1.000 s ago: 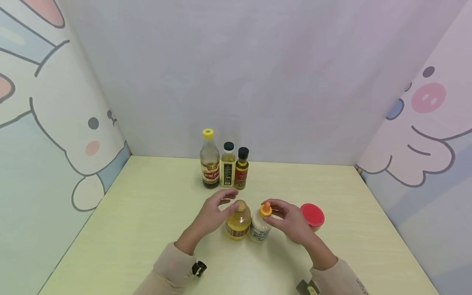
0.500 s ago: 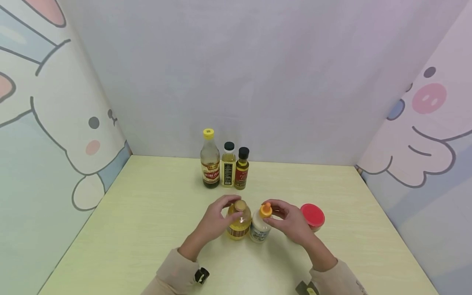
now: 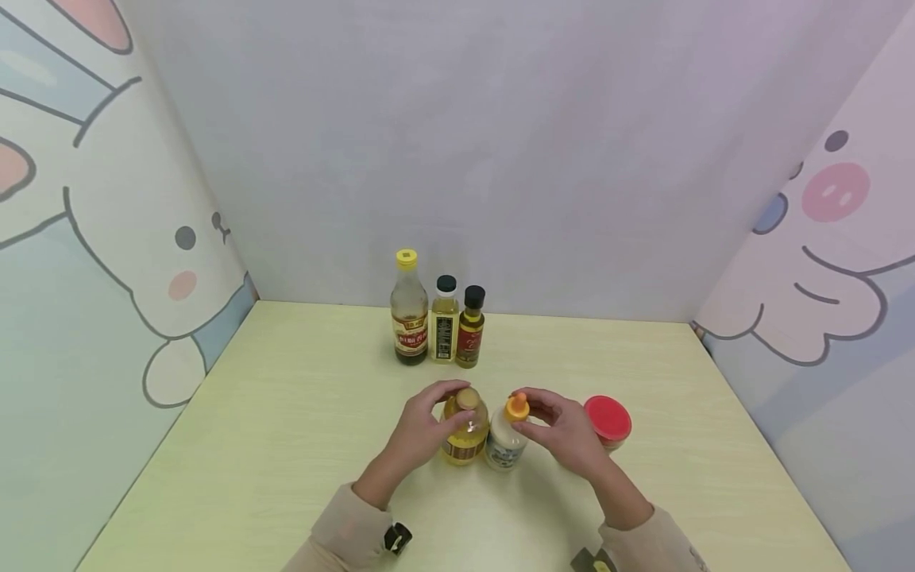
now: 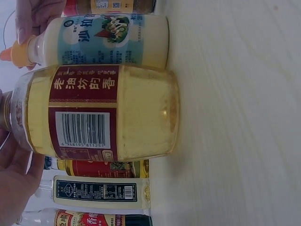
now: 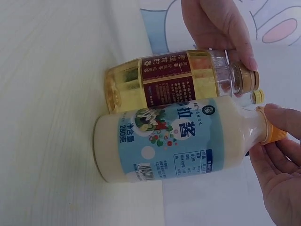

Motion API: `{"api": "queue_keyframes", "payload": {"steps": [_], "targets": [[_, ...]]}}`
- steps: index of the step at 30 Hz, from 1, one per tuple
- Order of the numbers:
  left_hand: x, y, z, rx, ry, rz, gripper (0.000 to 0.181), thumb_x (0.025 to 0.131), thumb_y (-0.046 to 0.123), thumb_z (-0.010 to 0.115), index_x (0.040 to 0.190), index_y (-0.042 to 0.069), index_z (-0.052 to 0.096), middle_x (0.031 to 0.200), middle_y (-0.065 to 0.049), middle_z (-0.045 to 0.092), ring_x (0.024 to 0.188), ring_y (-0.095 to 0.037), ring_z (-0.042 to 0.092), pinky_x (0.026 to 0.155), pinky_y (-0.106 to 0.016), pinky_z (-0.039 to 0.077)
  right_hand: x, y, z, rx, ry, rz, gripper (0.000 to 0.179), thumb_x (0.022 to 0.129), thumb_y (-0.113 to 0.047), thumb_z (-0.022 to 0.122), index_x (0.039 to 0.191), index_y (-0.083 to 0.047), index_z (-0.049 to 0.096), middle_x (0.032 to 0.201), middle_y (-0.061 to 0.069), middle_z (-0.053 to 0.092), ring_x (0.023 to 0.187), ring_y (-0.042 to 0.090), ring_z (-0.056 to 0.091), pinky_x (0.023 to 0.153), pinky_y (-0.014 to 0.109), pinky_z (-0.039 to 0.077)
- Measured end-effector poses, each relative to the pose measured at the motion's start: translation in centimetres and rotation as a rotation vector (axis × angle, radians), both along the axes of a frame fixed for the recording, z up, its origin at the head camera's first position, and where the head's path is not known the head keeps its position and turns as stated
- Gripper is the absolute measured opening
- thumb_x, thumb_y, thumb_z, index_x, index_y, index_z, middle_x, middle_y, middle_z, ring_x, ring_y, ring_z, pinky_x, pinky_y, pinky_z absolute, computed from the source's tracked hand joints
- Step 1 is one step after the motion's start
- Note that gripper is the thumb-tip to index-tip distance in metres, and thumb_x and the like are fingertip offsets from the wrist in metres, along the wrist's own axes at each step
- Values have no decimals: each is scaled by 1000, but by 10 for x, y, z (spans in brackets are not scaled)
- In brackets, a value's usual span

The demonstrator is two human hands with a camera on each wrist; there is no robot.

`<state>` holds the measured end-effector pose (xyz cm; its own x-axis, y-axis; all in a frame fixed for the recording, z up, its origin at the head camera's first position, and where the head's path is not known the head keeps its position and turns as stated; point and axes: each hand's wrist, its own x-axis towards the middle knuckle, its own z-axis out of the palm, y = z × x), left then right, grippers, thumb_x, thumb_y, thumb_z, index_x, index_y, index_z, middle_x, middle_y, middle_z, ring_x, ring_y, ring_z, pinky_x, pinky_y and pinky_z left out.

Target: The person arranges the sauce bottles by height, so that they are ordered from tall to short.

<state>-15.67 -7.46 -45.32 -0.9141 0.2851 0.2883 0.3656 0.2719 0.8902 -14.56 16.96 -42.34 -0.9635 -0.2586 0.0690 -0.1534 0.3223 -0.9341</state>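
Side by side on the table stand an oil bottle (image 3: 463, 446) with a tan cap and dark red label, and a salad dressing bottle (image 3: 504, 450) with a pale blue label and orange cap. My left hand (image 3: 422, 425) holds the oil bottle by its neck, thumb on the near side and fingers behind. With thumb and fingers, my right hand (image 3: 565, 433) pinches the dressing bottle at its orange cap (image 5: 273, 126). Both bottles are upright, close together. The far-side fingers of each hand are partly hidden in the head view.
Behind the hands stand a yellow-capped bottle of dark liquid (image 3: 411, 322), a slim black-capped bottle (image 3: 444, 326) and a small red-labelled bottle (image 3: 469, 334). A red-lidded jar (image 3: 608, 419) is just right of my right hand. A plain back wall (image 3: 457, 159) rises behind the table.
My left hand has come in from the left and lowered onto the oil bottle's neck, taking hold of it. The right hand has stayed on the dressing bottle's cap.
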Motion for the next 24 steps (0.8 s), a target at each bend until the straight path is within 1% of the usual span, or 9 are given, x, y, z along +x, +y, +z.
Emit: {"api": "queue_keyframes", "payload": {"steps": [4,10,14,17,20,24], "targets": [[0,0,0,7,-2,2,39,91,28,71,124,10,62,121,-1,62,114,-23,56,97,-51,43,-1,-1,2,23,-9,-22,45,81,-3,79,122,-1,64,117,10,65,110,29,60,92,33,49],[-1,-1,2,10,-11,-5,37,91,28,71,122,10,63,119,-1,63,113,-22,57,97,-49,44,-2,-2,3,40,-28,-68,45,80,-3,80,122,-1,65,116,9,66,109,29,61,89,32,51],[0,-2,4,9,-26,0,37,90,28,72,122,10,63,117,-1,64,112,-23,58,96,-49,44,-5,-3,5,24,-14,-87,44,80,-3,80,122,2,64,115,11,66,108,30,62,88,31,51],[0,-2,5,12,-39,-2,37,90,28,72,121,9,64,116,-2,64,111,-24,58,95,-52,44,-7,-4,8,29,-13,-115,45,80,-2,79,123,3,64,116,13,66,108,30,62,87,31,52],[-1,-2,5,11,-46,-5,38,90,28,73,121,9,64,115,-1,65,110,-24,58,95,-55,44,-10,-5,11,48,-28,-149,47,80,-1,79,124,1,64,117,12,66,109,30,62,86,30,52],[-2,-1,5,6,-50,-3,37,89,28,73,121,9,65,114,-1,65,109,-25,58,95,-56,43,-17,-7,16,43,-30,-167,47,81,-1,78,125,1,63,118,13,65,110,31,61,87,31,52]]}}
